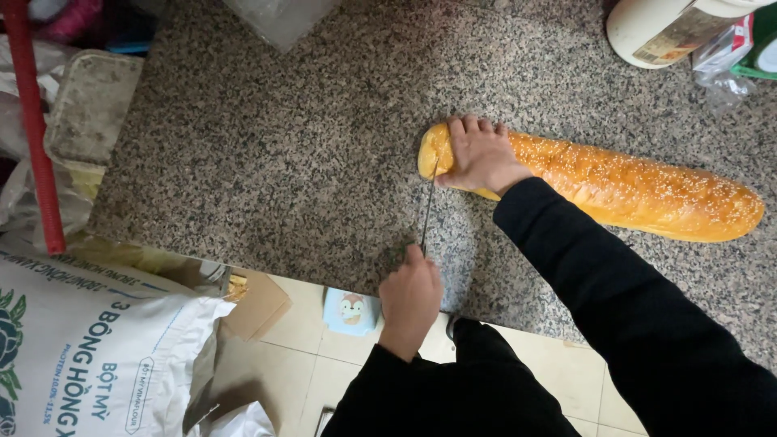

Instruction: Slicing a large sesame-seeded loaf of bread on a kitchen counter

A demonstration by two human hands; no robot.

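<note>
A long golden loaf of bread sprinkled with sesame seeds lies on the speckled granite counter, running from the middle to the right. My right hand presses down on the loaf near its left end, fingers spread over the top. My left hand is at the counter's front edge and grips the handle of a thin knife. The blade points away from me, and its tip touches the loaf's left end just left of my right hand. Both arms are in black sleeves.
A large white flour sack stands open at the lower left beside a red pole. A worn grey tray sits at the counter's left edge. A cream container and plastic wrapping lie at the back. Tiled floor lies below the counter.
</note>
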